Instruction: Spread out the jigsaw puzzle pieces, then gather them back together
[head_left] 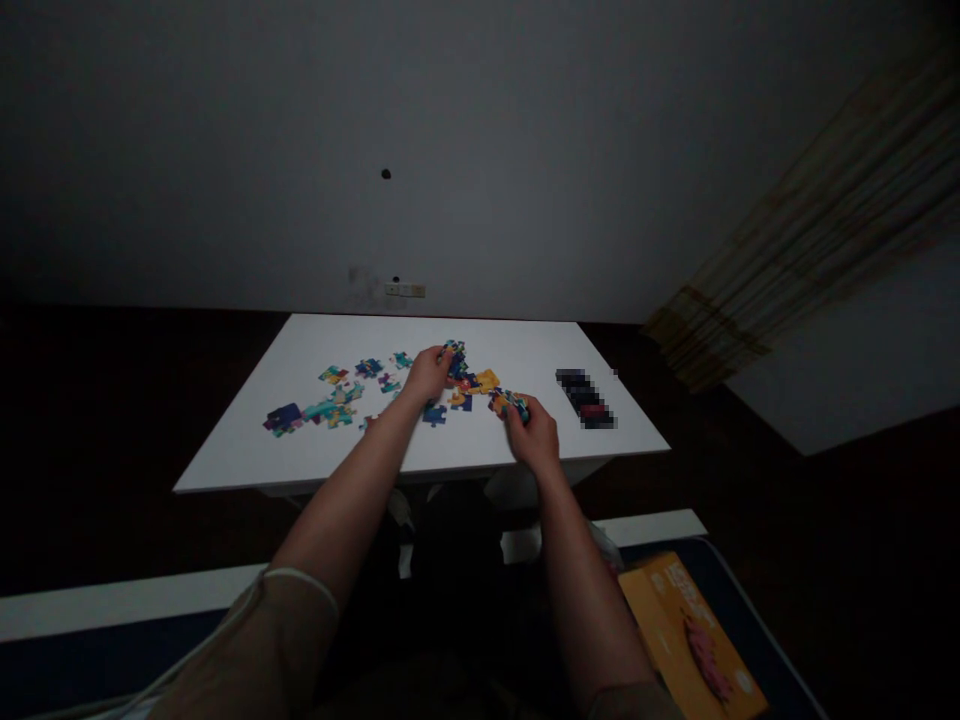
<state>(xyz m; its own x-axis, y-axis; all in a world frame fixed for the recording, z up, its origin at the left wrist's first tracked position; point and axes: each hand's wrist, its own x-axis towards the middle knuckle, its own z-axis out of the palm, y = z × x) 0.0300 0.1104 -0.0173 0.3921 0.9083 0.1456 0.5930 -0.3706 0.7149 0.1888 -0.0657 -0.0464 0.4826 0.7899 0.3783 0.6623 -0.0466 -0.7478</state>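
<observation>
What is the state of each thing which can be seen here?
Left hand, closed on puzzle pieces
Right hand, closed on other pieces
Unheld pieces, scattered
White table, partly covered by them
Yellow box, open or shut unclear
Curtain, hanging in folds
Dark object, pixelated, state unclear

With twelve at the wall, puzzle pieces spread from the middle of the table to nine o'clock, a blurred-out object at three, a curtain beyond toward two, a box off the table past four.
</observation>
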